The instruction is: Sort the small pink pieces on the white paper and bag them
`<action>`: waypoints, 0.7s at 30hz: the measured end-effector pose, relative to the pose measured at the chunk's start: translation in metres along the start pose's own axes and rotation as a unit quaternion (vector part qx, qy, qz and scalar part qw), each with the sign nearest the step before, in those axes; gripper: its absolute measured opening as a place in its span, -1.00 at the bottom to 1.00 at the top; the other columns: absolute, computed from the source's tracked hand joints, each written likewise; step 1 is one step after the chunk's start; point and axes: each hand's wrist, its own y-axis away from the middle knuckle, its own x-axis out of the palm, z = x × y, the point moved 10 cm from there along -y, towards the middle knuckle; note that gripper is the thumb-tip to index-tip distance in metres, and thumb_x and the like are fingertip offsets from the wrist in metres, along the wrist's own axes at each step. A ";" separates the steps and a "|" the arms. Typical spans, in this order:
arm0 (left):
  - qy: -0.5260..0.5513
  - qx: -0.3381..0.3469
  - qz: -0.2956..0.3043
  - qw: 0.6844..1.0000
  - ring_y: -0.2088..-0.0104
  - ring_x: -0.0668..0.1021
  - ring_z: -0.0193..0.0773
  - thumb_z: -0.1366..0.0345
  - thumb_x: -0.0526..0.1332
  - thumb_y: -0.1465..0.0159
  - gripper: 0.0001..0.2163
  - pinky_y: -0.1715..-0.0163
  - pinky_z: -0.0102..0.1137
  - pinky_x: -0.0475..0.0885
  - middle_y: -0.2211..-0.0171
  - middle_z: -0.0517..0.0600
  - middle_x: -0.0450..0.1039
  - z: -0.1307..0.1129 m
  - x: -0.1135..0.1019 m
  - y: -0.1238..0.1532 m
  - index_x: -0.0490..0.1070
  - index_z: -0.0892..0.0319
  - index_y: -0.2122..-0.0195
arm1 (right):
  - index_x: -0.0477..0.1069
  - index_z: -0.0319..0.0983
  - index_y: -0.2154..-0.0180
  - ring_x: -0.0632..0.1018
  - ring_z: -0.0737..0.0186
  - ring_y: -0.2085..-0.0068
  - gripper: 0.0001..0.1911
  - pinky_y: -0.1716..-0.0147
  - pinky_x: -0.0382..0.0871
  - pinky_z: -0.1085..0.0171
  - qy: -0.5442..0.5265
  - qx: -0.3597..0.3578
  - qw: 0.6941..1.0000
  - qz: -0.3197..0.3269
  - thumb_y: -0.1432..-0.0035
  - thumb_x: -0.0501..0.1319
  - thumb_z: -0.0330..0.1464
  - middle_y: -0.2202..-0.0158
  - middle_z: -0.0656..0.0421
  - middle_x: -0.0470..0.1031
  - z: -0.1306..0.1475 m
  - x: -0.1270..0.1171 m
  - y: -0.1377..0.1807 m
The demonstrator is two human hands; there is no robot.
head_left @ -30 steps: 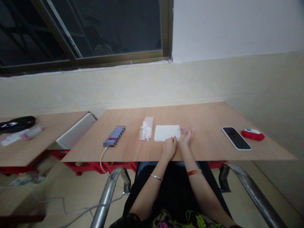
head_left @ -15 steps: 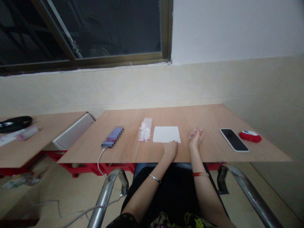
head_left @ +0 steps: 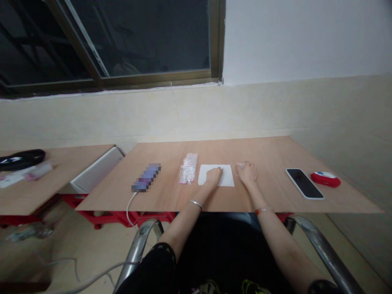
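Note:
My left hand (head_left: pixel 214 175) rests on a white sheet of paper (head_left: pixel 227 178), its fingers curled closed. Whatever they may hold is hidden. Just off the sheet's right edge, my right hand (head_left: pixel 249 173) is bent over the table with its fingers at a small clear plastic piece (head_left: pixel 240 165). The piece looks gripped at the fingertips, but its exact kind is too small to tell. Left of the paper lies an overlapping row of small clear plastic bags (head_left: pixel 188 172), apart from both hands.
A phone with a blurred screen (head_left: pixel 147 177) lies left on the wooden table (head_left: pixel 171 200), a white cable attached. To the right are a white-edged phone (head_left: pixel 304 183) and a red-and-white case (head_left: pixel 325 179). Metal chair armrests (head_left: pixel 321 245) flank me. Another table (head_left: pixel 76 157) stands at left.
My left hand has moved forward from the paper's near edge onto its middle. My right hand has turned from palm up to palm down and shifted left toward the paper.

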 end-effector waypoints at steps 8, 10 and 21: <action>-0.006 0.025 0.024 0.999 0.13 0.48 -0.09 0.27 0.06 -0.25 -0.85 0.01 -0.22 0.25 0.28 0.18 0.44 0.008 0.005 -0.013 0.32 0.24 0.33 | 0.17 -0.30 -0.13 0.12 -0.12 -0.19 -0.46 -0.07 -0.04 -0.04 0.066 -0.103 0.992 0.032 -0.21 -0.09 -0.16 -0.20 -0.15 0.08 0.015 0.032 -0.006; -0.007 0.029 0.020 0.999 0.11 0.47 -0.10 0.28 0.04 -0.26 -0.85 0.00 -0.22 0.23 0.24 0.19 0.43 0.009 0.006 -0.010 0.32 0.24 0.30 | 0.11 -0.28 -0.18 -0.01 -0.06 -0.25 -0.47 -0.13 -0.15 -0.03 0.065 -0.144 0.986 0.051 -0.25 -0.16 -0.19 -0.27 -0.06 -0.04 0.018 0.041 -0.009; -0.103 0.078 -0.005 0.992 0.06 0.39 -0.14 0.31 -0.03 -0.28 -0.81 0.02 -0.29 0.27 0.14 0.17 0.34 -0.001 0.001 -0.001 0.34 0.23 0.23 | -0.10 -0.24 -0.25 -0.06 0.18 -0.29 -0.43 -0.20 -0.23 0.05 0.071 -0.182 0.961 0.198 -0.27 -0.26 -0.16 -0.31 0.03 -0.16 0.010 0.076 -0.011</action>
